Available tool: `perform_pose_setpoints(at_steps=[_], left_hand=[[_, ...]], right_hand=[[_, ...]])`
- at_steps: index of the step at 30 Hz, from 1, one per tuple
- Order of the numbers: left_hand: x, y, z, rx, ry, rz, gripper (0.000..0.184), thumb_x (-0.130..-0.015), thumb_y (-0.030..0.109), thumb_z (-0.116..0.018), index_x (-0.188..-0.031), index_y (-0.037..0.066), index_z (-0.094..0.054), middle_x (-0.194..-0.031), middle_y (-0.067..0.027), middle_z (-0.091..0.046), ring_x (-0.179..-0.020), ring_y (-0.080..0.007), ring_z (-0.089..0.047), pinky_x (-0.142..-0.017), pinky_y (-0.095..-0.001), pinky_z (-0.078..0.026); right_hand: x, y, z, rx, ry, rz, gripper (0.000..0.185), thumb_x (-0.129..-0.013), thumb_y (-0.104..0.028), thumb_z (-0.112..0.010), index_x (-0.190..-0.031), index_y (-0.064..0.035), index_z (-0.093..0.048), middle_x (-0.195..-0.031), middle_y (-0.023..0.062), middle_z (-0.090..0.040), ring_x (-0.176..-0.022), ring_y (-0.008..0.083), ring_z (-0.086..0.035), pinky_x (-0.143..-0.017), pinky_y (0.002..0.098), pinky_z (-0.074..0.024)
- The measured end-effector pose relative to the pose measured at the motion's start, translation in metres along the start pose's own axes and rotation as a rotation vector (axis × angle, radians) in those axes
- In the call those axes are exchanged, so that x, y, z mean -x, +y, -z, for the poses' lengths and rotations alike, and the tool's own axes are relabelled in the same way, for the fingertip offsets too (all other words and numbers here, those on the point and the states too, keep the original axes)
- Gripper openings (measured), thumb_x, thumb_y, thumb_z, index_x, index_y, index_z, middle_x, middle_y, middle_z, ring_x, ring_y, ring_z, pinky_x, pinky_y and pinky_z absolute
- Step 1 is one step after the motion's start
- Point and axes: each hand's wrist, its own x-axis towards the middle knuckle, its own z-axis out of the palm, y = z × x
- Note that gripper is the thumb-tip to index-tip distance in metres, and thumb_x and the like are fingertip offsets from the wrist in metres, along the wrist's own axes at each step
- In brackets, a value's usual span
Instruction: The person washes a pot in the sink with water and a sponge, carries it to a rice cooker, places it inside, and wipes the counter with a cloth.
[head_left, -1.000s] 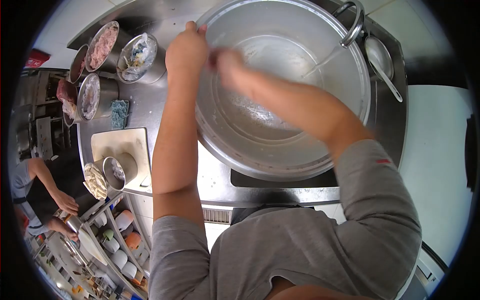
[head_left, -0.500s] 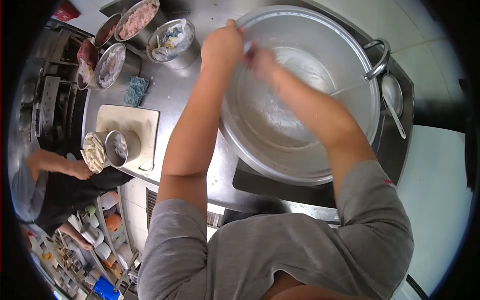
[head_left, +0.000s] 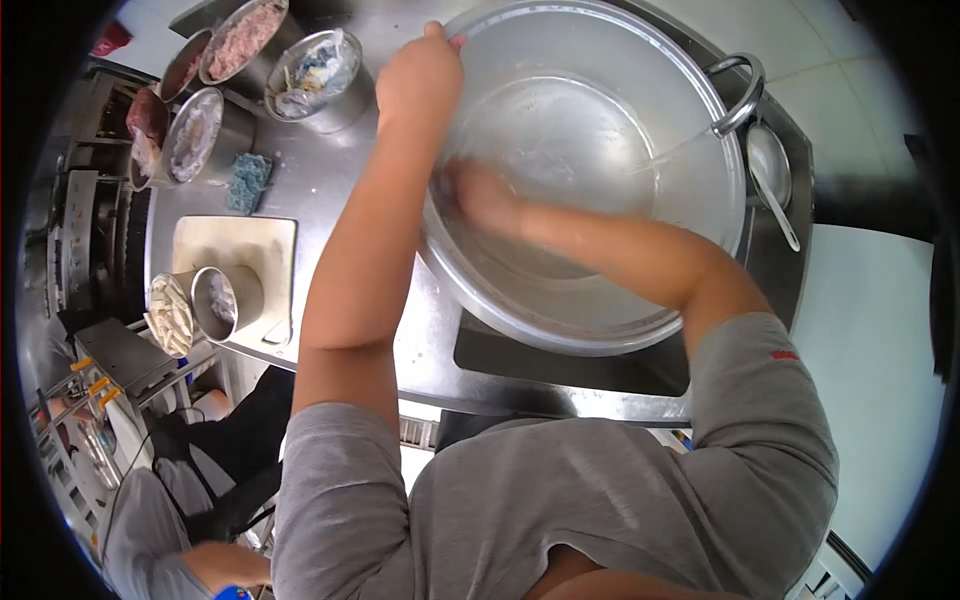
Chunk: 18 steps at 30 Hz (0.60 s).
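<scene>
A large round metal basin [head_left: 590, 335] with a little water in its bottom stands on the steel counter. My left hand [head_left: 420, 78] is closed on the basin's rim at its upper left. Inside the basin, against the left part of its wall, my right hand [head_left: 485, 198] is smeared by motion, and its fingers and anything in them cannot be made out. A curved metal tap [head_left: 745, 95] reaches over the basin's right rim, and a thin stream of water runs from it.
Metal containers of minced meat [head_left: 243, 42] and bagged food [head_left: 316, 75] stand at upper left, near a blue-green scouring pad [head_left: 248, 184]. Two smaller pots [head_left: 228, 302] are by a cutting board [head_left: 270, 240]. A ladle [head_left: 772, 185] lies right. Another person [head_left: 150, 530] is at lower left.
My right hand has moved down along the basin's inner left wall. My left hand stays at the rim. The camera view has shifted, and the other person has moved to the lower left.
</scene>
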Motion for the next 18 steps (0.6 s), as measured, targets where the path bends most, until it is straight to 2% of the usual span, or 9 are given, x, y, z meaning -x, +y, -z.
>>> perform_pose_setpoints(at_steps=[2, 5, 7, 9, 10, 13, 15, 16, 18], left_hand=[[0.0, 0.003, 0.005, -0.016, -0.031, 0.003, 0.038, -0.097, 0.035, -0.035, -0.103, 0.002, -0.051, -0.088, -0.0202, -0.065, -0.087, -0.0366, -0.064, -0.072, -0.0469, -0.051], [0.0, 0.003, 0.008, -0.022, -0.051, -0.001, 0.038, -0.097, 0.036, -0.035, -0.103, 0.002, -0.051, -0.089, -0.0195, -0.065, -0.087, -0.0357, -0.064, -0.072, -0.0467, -0.051], [-0.001, 0.001, 0.005, -0.029, -0.027, -0.009, 0.038, -0.097, 0.036, -0.035, -0.102, 0.002, -0.051, -0.088, -0.019, -0.066, -0.086, -0.0355, -0.064, -0.072, -0.0464, -0.051], [-0.001, 0.002, 0.003, -0.027, -0.044, 0.002, 0.038, -0.096, 0.037, -0.036, -0.104, 0.002, -0.051, -0.09, -0.0194, -0.065, -0.088, -0.0355, -0.064, -0.074, -0.0461, -0.051], [-0.002, 0.002, 0.004, -0.024, -0.066, 0.016, 0.039, -0.096, 0.038, -0.038, -0.107, 0.003, -0.051, -0.093, -0.02, -0.065, -0.09, -0.0356, -0.063, -0.075, -0.046, -0.051], [0.004, -0.001, 0.005, -0.016, 0.004, 0.02, 0.035, -0.093, 0.033, -0.044, -0.105, 0.002, -0.055, -0.087, -0.0205, -0.065, -0.084, -0.0359, -0.064, -0.074, -0.046, -0.051], [0.002, 0.004, 0.006, 0.012, 0.051, 0.004, 0.032, -0.092, 0.03, -0.045, -0.102, 0.002, -0.057, -0.083, -0.0207, -0.066, -0.081, -0.036, -0.064, -0.072, -0.0463, -0.05], [0.003, 0.002, 0.008, 0.02, 0.035, -0.002, 0.032, -0.092, 0.029, -0.045, -0.101, 0.002, -0.057, -0.083, -0.0209, -0.065, -0.081, -0.0361, -0.064, -0.072, -0.0465, -0.05], [-0.001, 0.002, 0.008, 0.011, -0.001, -0.018, 0.035, -0.093, 0.033, -0.041, -0.102, 0.002, -0.055, -0.086, -0.0213, -0.065, -0.084, -0.0377, -0.063, -0.073, -0.0482, -0.05]], right_hand=[[0.053, -0.024, -0.014, 0.094, -0.006, -0.16, 0.024, -0.089, -0.012, -0.043, -0.102, 0.0035, -0.055, -0.102, 0.0299, -0.055, -0.096, 0.0405, -0.056, -0.082, 0.0461, -0.0459], [0.046, 0.014, -0.002, 0.485, 0.082, 0.229, 0.025, -0.084, -0.012, -0.046, -0.101, 0.0033, -0.057, -0.103, 0.0269, -0.055, -0.095, 0.0418, -0.055, -0.086, 0.0449, -0.0445], [-0.013, 0.051, 0.029, 0.437, 0.253, 0.171, 0.026, -0.083, -0.014, -0.049, -0.101, 0.0024, -0.058, -0.101, 0.0233, -0.055, -0.092, 0.0392, -0.055, -0.087, 0.0434, -0.0447], [-0.04, 0.071, 0.087, 0.34, 0.363, -0.089, 0.024, -0.082, -0.017, -0.056, -0.098, 0.0014, -0.058, -0.1, 0.0218, -0.057, -0.09, 0.0375, -0.056, -0.081, 0.0426, -0.0454], [-0.054, 0.1, 0.105, 0.565, 0.39, -0.027, 0.023, -0.081, -0.018, -0.059, -0.092, 0.0023, -0.058, -0.097, 0.0236, -0.056, -0.087, 0.0375, -0.056, -0.077, 0.0429, -0.0455], [-0.035, 0.109, 0.094, 0.492, 0.623, -0.083, 0.025, -0.08, -0.02, -0.061, -0.09, 0.0031, -0.059, -0.091, 0.022, -0.058, -0.085, 0.0371, -0.058, -0.076, 0.0443, -0.0458], [-0.002, 0.088, 0.046, 0.179, 0.505, 0.03, 0.03, -0.081, -0.025, -0.062, -0.092, 0.0022, -0.06, -0.086, 0.0196, -0.059, -0.082, 0.0341, -0.059, -0.075, 0.0439, -0.0459], [0.029, 0.05, 0.035, 0.069, 0.196, -0.096, 0.031, -0.082, -0.022, -0.06, -0.104, -0.0008, -0.058, -0.102, 0.0184, -0.057, -0.097, 0.0346, -0.054, -0.085, 0.0446, -0.0428], [0.053, 0.039, 0.032, 0.12, 0.054, -0.049, 0.035, -0.084, -0.02, -0.058, -0.115, -0.0041, -0.055, -0.116, 0.0164, -0.055, -0.109, 0.0345, -0.049, -0.092, 0.0446, -0.0408]])
